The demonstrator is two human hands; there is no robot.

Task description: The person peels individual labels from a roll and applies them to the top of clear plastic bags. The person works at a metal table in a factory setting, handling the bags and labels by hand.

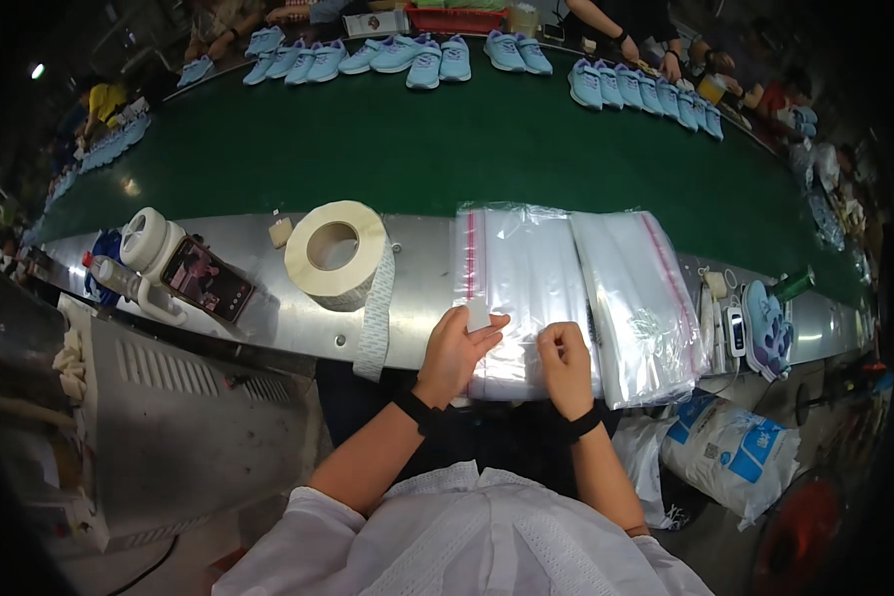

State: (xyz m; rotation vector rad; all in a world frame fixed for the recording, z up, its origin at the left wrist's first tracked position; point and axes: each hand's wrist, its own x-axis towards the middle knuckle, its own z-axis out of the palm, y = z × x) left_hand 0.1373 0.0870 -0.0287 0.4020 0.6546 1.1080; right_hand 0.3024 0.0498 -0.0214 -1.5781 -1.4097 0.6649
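Observation:
My left hand (pixel 451 352) pinches a small white label (pixel 478 317) above the left stack of clear plastic bags (pixel 531 268), which has a red seal strip along its left side. Beside it, my right hand (pixel 565 366) hovers at the near part of the same stack, its fingers curled in; whether anything small is between them cannot be made out. Another stack of clear bags (pixel 636 308) lies to the right, also with a red strip. Left of my hands stands a large roll of white labels (pixel 336 256), its loose strip (pixel 375 323) hanging toward the metal edge.
A phone (pixel 205 280) leans on a white mug (pixel 149 243) at the left. Beyond the metal ledge runs a green belt (pixel 368 139), with light-blue shoes (pixel 424 62) along its far side and several people. A shoe (pixel 765 328) and plastic sack (pixel 730 452) are at the right.

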